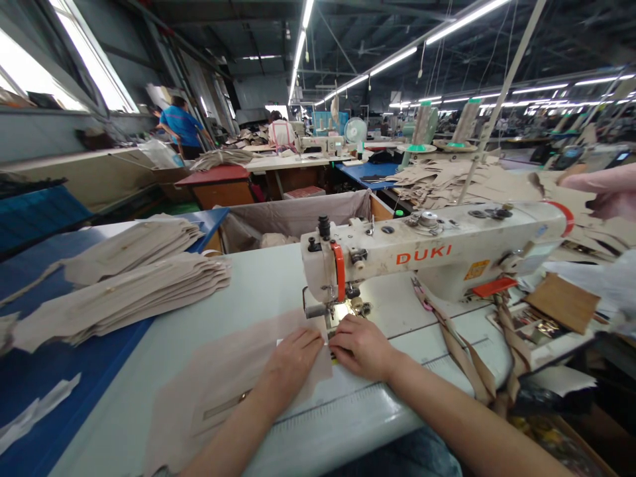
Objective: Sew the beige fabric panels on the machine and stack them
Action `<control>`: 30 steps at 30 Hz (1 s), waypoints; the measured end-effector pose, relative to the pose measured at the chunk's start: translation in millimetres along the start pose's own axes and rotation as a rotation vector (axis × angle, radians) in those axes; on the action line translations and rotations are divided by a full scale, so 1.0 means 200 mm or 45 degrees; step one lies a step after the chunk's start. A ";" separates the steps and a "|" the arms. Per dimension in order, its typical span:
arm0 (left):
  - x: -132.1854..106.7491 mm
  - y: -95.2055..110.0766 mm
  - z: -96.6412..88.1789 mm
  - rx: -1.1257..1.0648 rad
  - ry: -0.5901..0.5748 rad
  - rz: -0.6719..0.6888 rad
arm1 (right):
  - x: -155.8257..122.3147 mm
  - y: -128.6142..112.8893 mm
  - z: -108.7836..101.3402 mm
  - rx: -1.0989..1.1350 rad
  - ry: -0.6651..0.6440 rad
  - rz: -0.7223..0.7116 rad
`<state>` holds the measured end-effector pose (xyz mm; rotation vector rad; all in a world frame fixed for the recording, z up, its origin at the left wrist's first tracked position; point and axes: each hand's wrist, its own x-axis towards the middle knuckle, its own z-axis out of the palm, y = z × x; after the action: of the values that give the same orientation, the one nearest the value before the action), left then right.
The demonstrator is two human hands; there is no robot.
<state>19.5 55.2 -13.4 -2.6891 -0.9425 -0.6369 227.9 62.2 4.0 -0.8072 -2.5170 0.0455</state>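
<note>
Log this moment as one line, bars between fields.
left hand: on beige cloth | right hand: curled, near needle end of sewing machine | machine light: on | cloth stack: far left

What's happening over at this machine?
Someone is at a white sewing machine marked DUKI. The left hand lies on a beige fabric piece spread on the table; the right hand is by the fabric's right edge, near the lit needle area. Whether it pinches anything is unclear. Stacked beige pieces lie farther left.
</note>
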 end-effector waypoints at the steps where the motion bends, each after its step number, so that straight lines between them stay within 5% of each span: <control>1: 0.00 0.00 0.00 -0.008 -0.008 -0.009 | 0.00 0.00 0.00 -0.007 0.001 0.015; 15: -0.08 0.05 -0.03 -0.023 -0.048 -0.162 | 0.02 0.00 0.01 -0.034 -0.038 0.057; 30: 0.06 -0.01 0.07 -0.020 -0.061 -0.180 | 0.04 0.06 0.00 -0.161 -0.083 0.280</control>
<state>30.8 67.4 -20.4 -2.6805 -1.1534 -0.6118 229.1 75.5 5.1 -1.1482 -2.5006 -0.0137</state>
